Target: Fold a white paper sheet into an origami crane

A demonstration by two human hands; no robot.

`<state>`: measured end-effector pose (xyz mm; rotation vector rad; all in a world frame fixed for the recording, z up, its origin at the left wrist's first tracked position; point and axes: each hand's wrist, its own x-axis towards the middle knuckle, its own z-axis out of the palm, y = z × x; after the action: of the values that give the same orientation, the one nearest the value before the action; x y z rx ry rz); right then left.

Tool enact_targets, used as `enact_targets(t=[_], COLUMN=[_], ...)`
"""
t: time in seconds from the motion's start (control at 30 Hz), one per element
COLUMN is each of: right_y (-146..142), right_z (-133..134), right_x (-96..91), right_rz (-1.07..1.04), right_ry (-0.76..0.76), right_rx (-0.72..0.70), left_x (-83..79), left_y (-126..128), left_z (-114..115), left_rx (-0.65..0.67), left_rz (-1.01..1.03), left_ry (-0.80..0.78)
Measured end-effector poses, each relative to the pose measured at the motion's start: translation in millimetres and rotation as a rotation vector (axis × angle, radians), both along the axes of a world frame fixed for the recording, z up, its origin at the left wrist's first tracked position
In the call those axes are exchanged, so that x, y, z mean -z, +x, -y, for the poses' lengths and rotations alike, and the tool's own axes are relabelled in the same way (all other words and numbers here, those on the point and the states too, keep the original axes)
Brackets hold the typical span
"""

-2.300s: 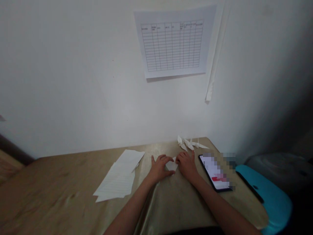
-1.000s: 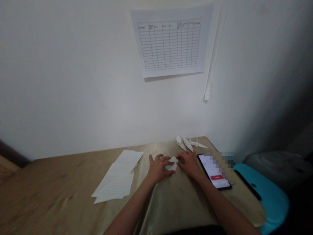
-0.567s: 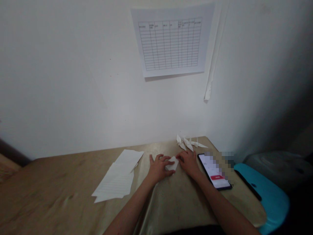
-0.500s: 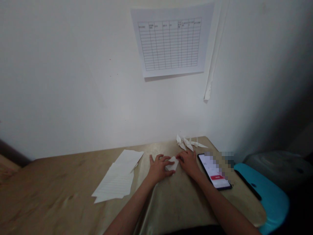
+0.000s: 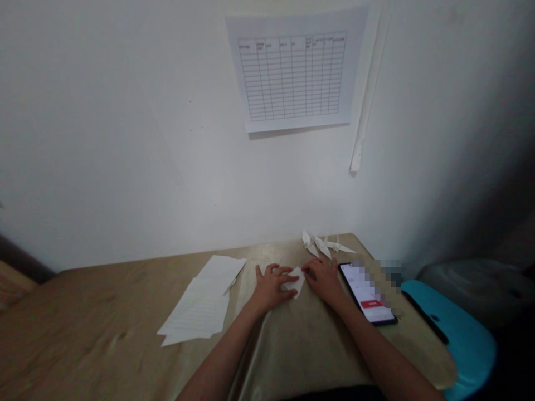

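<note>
A small piece of folded white paper (image 5: 298,282) lies on the table between my hands, its pointed lower end toward me. My left hand (image 5: 272,287) grips it from the left and holds it down, with index finger and thumb on the paper and the other fingers spread. At its upper right edge, the bent fingers of my right hand (image 5: 324,278) pinch the paper. Just beyond my right hand, several folded paper cranes (image 5: 321,245) sit near the wall.
Left of my hands is a stack of loose white paper sheets (image 5: 200,303), some lined. A phone (image 5: 368,298) with a lit screen lies right of my right hand. Past the brown table's (image 5: 309,345) right edge is a turquoise stool or chair (image 5: 463,340). A printed chart (image 5: 295,72) hangs on the wall.
The folded paper's lower tip reaches farther toward me, and more of the paper shows below my left fingers. Both hands keep nearly the same place.
</note>
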<state>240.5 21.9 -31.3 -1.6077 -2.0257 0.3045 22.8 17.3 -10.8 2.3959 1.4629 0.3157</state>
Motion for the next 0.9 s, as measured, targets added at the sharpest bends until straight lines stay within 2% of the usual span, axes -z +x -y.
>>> enact_targets(t=[0.43,0.9], right_y=[1.1,-0.9], right_z=[7.6,14.6], right_x=[-9.7,-12.1], right_rz=[0.025,0.050], right_ry=[-0.149,-0.193], right_rx=[-0.037,-0.050], left_x=[1.9,1.3], left_y=[-1.1,-0.6], left_z=[-1.8,-1.5], left_rx=[-0.031,-0.040], left_rz=[0.016,0.027], left_ry=[-0.011,-0.015])
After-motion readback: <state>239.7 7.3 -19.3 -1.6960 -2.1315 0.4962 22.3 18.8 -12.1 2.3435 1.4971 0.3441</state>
